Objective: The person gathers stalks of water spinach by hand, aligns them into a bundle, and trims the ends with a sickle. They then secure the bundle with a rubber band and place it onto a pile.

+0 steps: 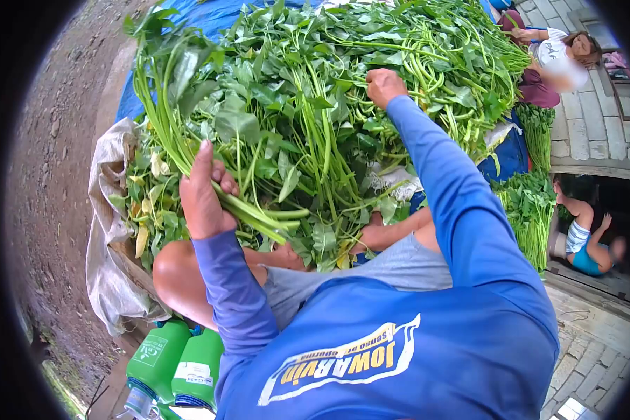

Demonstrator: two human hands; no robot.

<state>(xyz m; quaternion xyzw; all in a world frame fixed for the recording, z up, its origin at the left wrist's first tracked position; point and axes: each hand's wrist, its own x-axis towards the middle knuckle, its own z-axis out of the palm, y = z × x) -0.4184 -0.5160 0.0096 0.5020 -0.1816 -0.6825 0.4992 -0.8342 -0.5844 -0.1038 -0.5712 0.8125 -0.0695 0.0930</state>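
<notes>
My left hand (208, 189) is wrapped round a bunch of green leafy stems (162, 122); the cut ends stick out to the right below my fingers, the leaves up and to the left. My right hand (385, 87) is closed at the far side of a large heap of leafy greens (273, 91), its fingers pinched at the stems. What lies between those fingers is too small to make out. The heap spreads in front of my crossed legs, over a blue sheet (129, 101).
Yellowed leaves (143, 210) and a pale sack (108, 231) lie at the left. Green containers (162, 353) stand at the lower left. Bundled greens (528, 217) are at the right. One person (556, 66) sits at the upper right, another (586, 241) further down.
</notes>
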